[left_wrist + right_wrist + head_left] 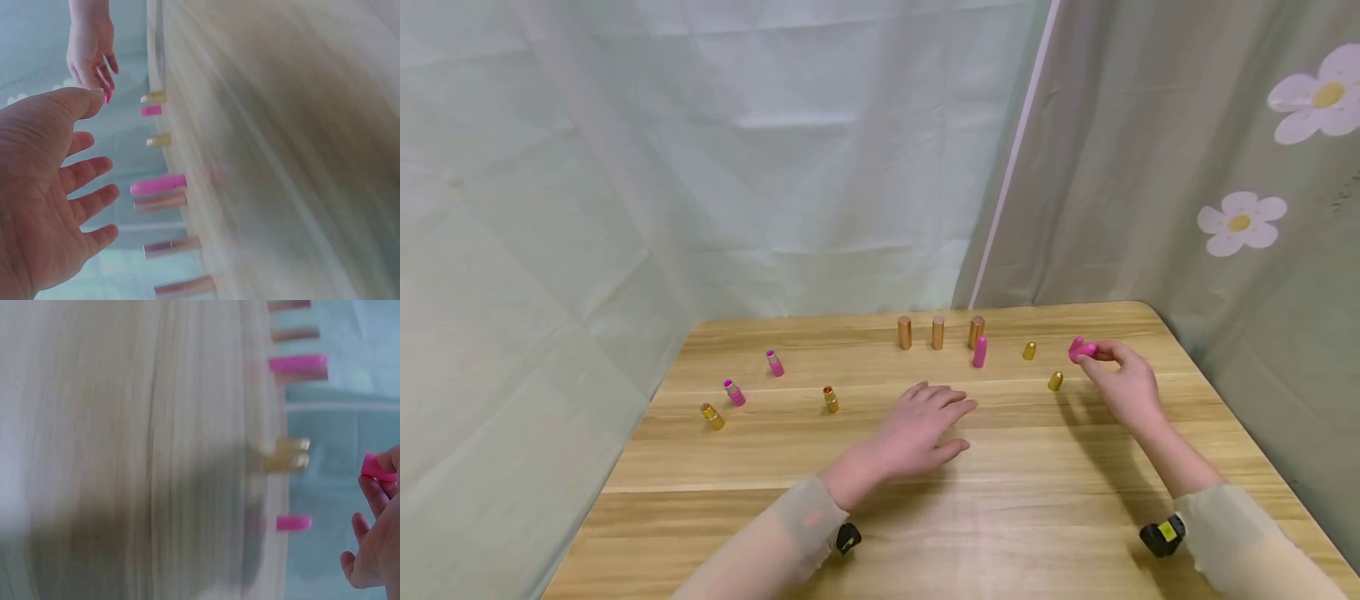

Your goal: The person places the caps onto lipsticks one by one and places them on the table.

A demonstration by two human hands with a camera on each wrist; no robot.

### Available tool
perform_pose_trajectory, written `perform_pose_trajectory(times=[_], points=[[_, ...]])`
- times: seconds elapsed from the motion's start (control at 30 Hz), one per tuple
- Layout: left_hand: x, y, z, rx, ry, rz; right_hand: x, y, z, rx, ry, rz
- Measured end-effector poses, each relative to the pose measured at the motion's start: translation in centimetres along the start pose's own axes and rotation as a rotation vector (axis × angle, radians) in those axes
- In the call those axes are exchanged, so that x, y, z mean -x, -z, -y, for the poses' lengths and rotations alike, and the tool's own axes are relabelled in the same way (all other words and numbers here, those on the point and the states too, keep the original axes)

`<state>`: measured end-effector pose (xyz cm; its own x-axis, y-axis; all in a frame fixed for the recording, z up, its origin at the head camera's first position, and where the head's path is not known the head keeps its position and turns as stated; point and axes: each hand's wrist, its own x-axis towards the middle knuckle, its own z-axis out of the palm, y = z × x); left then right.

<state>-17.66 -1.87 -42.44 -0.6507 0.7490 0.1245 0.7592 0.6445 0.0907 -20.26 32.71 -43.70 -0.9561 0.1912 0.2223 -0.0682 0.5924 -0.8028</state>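
Observation:
My right hand (1126, 387) pinches a small pink cap (374, 466) between thumb and fingertips, above the table's back right. Close by it, another short pink cap (294, 523) stands upright on the wood, partly covered by the held one in the head view. Two gold round-topped caps (1029, 351) stand just left of that hand. With spread fingers and nothing in it, my left hand (917, 429) hovers over the middle of the table. Beyond its fingertips stand a tall pink tube (980, 352) and several copper cylinders (937, 332).
To the left on the wooden table (647, 517) stand two pink lipstick-like bases (734, 392) with silvery collars, a gold base (712, 417) and another gold base (831, 399) nearer my left hand. Pale curtains (820, 167) hang close behind the table.

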Motion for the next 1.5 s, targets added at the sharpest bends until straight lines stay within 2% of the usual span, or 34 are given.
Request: perform_pose_trajectory(times=[0.2, 0.33, 0.53, 0.63, 0.73, 0.87, 0.97, 1.1, 1.23, 1.4, 1.5], points=[[1.5, 0.6, 2.0, 0.014, 0.060, 0.000, 0.7, -2.2, 2.2, -0.162, 0.039, 0.030], [2.5, 0.7, 2.8, 0.020, 0.095, -0.002, 1.6, -4.1, 3.5, -0.218, 0.046, 0.073], [3.5, 0.5, 3.2, 0.042, 0.127, -0.013, 2.9, -7.5, 5.0, -0.338, -0.016, 0.150], [3.9, 0.0, 3.2, 0.068, 0.142, -0.018, 3.5, -9.2, 5.5, -0.419, -0.091, 0.199], [4.3, -0.5, 3.2, 0.092, 0.148, -0.035, 4.0, -10.6, 5.8, -0.528, -0.208, 0.236], [4.9, -0.8, 3.3, 0.119, 0.157, -0.062, 4.2, -11.8, 6.1, -0.759, -0.385, 0.238], [5.4, -0.8, 3.4, 0.149, 0.168, -0.080, 4.3, -12.2, 6.2, -0.885, -0.475, 0.227], [6.1, -0.4, 3.8, 0.191, 0.177, -0.128, 4.4, -12.3, 6.2, -0.909, -0.510, 0.216], [6.8, 0.7, 4.5, 0.192, 0.189, -0.199, 4.3, -12.3, 6.2, -0.915, -0.511, 0.213], [7.8, 2.4, 6.3, 0.161, 0.223, -0.288, 4.2, -12.3, 6.2, -0.925, -0.519, 0.205], [8.6, 3.6, 7.8, 0.145, 0.284, -0.342, 4.2, -12.3, 6.2, -0.925, -0.520, 0.201]])
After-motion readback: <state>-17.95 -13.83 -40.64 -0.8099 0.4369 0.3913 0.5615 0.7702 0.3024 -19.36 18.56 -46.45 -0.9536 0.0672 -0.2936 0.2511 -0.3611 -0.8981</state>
